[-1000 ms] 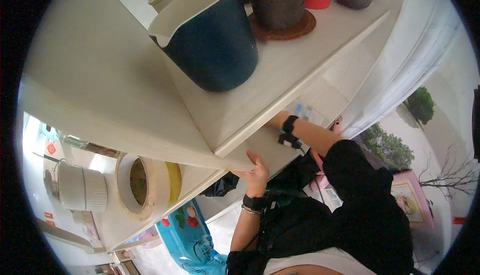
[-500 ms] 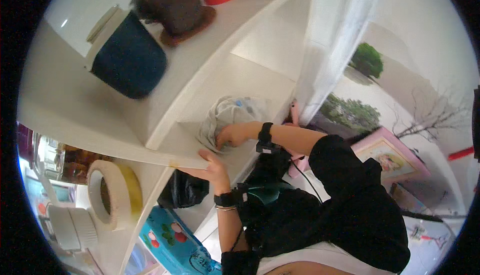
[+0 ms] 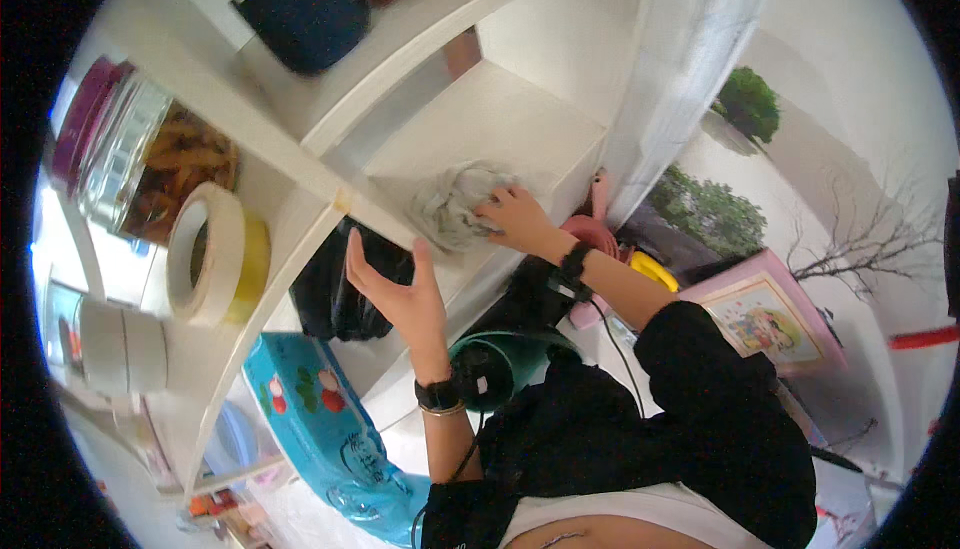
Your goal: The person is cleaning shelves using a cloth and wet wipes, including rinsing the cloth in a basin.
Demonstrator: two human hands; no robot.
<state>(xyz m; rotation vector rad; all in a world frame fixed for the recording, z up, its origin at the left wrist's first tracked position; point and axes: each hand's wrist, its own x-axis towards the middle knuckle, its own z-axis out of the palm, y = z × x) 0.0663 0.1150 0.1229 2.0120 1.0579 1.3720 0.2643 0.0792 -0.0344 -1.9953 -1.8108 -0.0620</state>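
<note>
right hand [image 3: 525,224] laid on a crumpled pale grey cloth [image 3: 448,199], which rests on a white shelf [image 3: 500,99]; its fingers are bent against the fabric, whether gripping or merely pressing cannot be told. left hand [image 3: 405,299]: fingers spread wide, holding nothing, near a black bag [image 3: 340,294].

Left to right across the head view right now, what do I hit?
White container, tape roll, left hand, crumpled greyish cloth, right hand, yellow object, pink-framed picture.
</note>
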